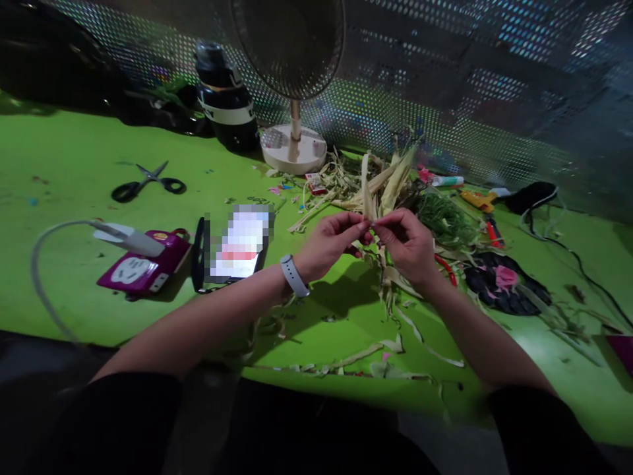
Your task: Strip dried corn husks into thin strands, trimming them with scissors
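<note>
My left hand (pixel 329 245) and my right hand (pixel 408 247) meet over the green table, fingertips pinched together. Between them is a pale dried corn husk (pixel 366 188), one strip of it standing up above the fingers. The exact spot where they grip is partly covered by the fingers. Thin shreds (pixel 384 280) hang or lie just below the hands. Right behind is a heap of dried husks (pixel 341 191), with a bunch of green fibres (pixel 445 219) to the right of my right hand.
Left on the green table (pixel 64 171) lie scissors (pixel 148 181), a purple power strip (pixel 146 264) with a plugged-in charger, and a propped phone (pixel 240 244). A fan (pixel 294 148) and black bottle (pixel 225 99) stand behind. At right are a yellow glue gun (pixel 479 200) and black round dish (pixel 531 287).
</note>
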Available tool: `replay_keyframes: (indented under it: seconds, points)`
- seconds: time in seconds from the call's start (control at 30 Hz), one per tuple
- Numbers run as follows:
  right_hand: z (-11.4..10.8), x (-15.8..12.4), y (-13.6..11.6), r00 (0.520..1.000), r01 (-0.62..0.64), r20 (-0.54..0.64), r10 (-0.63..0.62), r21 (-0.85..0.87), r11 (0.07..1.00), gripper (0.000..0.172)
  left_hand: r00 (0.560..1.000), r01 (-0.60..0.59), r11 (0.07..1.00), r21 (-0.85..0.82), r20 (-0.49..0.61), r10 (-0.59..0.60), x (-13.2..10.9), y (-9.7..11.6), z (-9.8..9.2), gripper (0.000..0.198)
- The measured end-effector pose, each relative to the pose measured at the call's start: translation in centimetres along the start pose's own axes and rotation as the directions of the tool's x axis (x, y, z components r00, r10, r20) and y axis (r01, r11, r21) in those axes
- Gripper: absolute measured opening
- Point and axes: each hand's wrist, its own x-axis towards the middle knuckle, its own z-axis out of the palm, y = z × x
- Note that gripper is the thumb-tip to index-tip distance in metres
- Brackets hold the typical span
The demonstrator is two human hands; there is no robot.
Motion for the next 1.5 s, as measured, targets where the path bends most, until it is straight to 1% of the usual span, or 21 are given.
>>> replay_keyframes:
  seconds: [0.07,0.1,0.17,0.23,0.3,0.4,0.43,0.53,0.6,0.67,0.73,0.8,0.87,0.9,0.97,1.03,1.1,1.2,1.3,1.4,1.5]
  points:
    - [0.4,-0.3,-0.1,0.994,-0.113,0.003,0.114,0.116,0.987,0.018,0.995,-0.102,0.99,0.1,0.003,0.102,-0.1,-0.2,0.1,0.02]
    - [0.5,-0.3,-0.2,0.99,-0.141,0.002,0.143,0.162,0.977,0.02,0.99,-0.14,0.981,0.137,0.009,0.14,-0.1,-0.2,0.2,0.02]
    - [0.8,-0.4,-0.3,0.987,-0.159,-0.004,0.163,0.212,0.964,0.023,0.982,-0.189,0.964,0.188,0.025,0.188,-0.1,-0.3,0.3,0.019]
    - [0.9,-0.4,-0.5,0.986,-0.155,-0.024,0.163,0.213,0.965,0.024,0.979,-0.205,0.955,0.215,0.04,0.201,-0.1,-0.4,0.3,0.017]
    - [0.9,-0.3,-0.7,0.988,-0.139,-0.046,0.15,0.194,0.971,0.027,0.981,-0.194,0.954,0.229,0.056,0.186,-0.1,-0.4,0.2,0.015]
    - [0.7,-0.3,-1.0,0.991,-0.121,-0.037,0.129,0.169,0.978,0.04,0.983,-0.179,0.956,0.234,0.083,0.164,0.0,-0.5,-0.1,0.015]
    - [0.6,-0.4,-1.0,0.992,-0.118,-0.027,0.124,0.161,0.98,0.042,0.982,-0.182,0.955,0.236,0.094,0.164,0.0,-0.5,-0.2,0.015]
    - [0.4,-0.4,-0.7,0.994,-0.1,-0.021,0.104,0.145,0.984,0.04,0.971,-0.225,0.937,0.266,0.137,0.194,0.0,-0.5,-0.4,0.014]
    - [0.4,-0.4,-0.3,0.996,-0.082,-0.018,0.086,0.157,0.984,0.038,0.958,-0.277,0.907,0.317,0.163,0.236,0.1,-0.5,-0.4,0.012]
    - [0.5,-0.4,0.1,0.998,-0.063,-0.015,0.067,0.178,0.982,0.035,0.942,-0.335,0.862,0.381,0.163,0.294,0.2,-0.5,-0.4,0.009]
    - [0.6,-0.5,0.3,0.998,-0.058,-0.022,0.063,0.186,0.981,0.033,0.934,-0.356,0.835,0.419,0.146,0.325,0.2,-0.5,-0.2,0.008]
    - [0.7,-0.6,0.1,0.996,-0.076,-0.039,0.084,0.178,0.981,0.031,0.943,-0.331,0.855,0.399,0.122,0.309,0.3,-0.4,-0.1,0.006]
    - [0.8,-0.7,-0.2,0.993,-0.096,-0.057,0.107,0.173,0.98,0.031,0.963,-0.269,0.908,0.321,0.093,0.252,0.3,-0.3,-0.1,0.003]
    - [0.8,-0.7,-0.3,0.992,-0.103,-0.06,0.115,0.174,0.979,0.031,0.975,-0.22,0.939,0.263,0.076,0.207,0.3,-0.2,0.0,0.004]
    - [0.8,-0.7,-0.4,0.991,-0.112,-0.056,0.124,0.178,0.978,0.03,0.995,-0.083,0.989,0.122,0.057,0.076,0.3,-0.1,-0.1,0.007]
    - [0.7,-0.7,-0.3,0.991,-0.109,-0.058,0.119,0.156,0.982,0.028,0.996,0.063,0.998,-0.023,0.058,-0.062,0.3,0.1,-0.2,0.007]
    - [0.4,-0.6,0.0,0.995,-0.057,-0.076,0.063,0.079,0.995,0.026,0.988,0.148,0.981,-0.128,0.059,-0.141,0.5,0.2,-0.4,0.006]
    - [0.0,-0.3,0.5,0.993,0.102,-0.053,-0.107,-0.086,0.991,0.018,0.985,0.173,0.96,-0.218,0.062,-0.164,0.6,0.4,-0.6,0.005]
    - [-0.4,0.0,0.8,0.966,0.25,-0.014,-0.257,-0.184,0.95,0.009,0.983,0.181,0.943,-0.278,0.067,-0.169,0.7,0.4,-0.6,0.004]
    - [-0.5,0.2,0.9,0.946,0.313,-0.008,-0.323,-0.225,0.923,0.007,0.98,0.201,0.927,-0.317,0.059,-0.192,0.7,0.3,-0.5,0.005]
    - [-0.5,0.2,0.9,0.948,0.304,-0.008,-0.317,-0.264,0.915,0.006,0.978,0.21,0.926,-0.314,0.062,-0.201,0.6,0.1,-0.3,0.005]
